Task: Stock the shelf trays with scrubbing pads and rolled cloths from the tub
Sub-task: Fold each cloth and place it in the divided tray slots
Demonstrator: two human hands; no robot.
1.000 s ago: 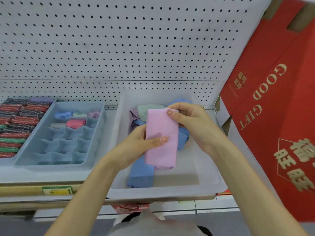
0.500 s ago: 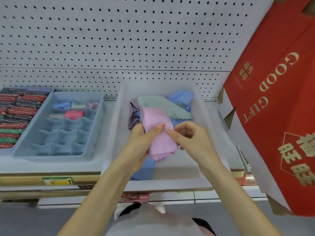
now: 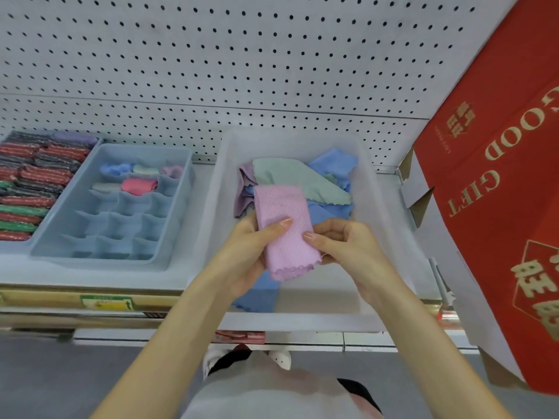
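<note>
Two hands, one pink cloth — held over the near half of the clear tub, above the pile. We judge this is so it can be rolled free of the others before it goes across.

Left hand: cups the cloth from beneath and along its left edge, thumb pressed flat across its face.

Right hand: fingers curled, the tips pinching the cloth's right edge above the scalloped hem.

Cloth: folded to a narrow strip, not yet rolled.

Tub contents: loose cloths in green, blue and purple, overlapping at the far end; another blue one lies under the hands.

Divided tray, just left of the tub on the shelf: a few rolled cloths in the far compartments, near rows unfilled — kept close, we take it, so each roll travels a short way.

Scrubbing pads: stacked in rows at far left, beside the divided tray.
</note>
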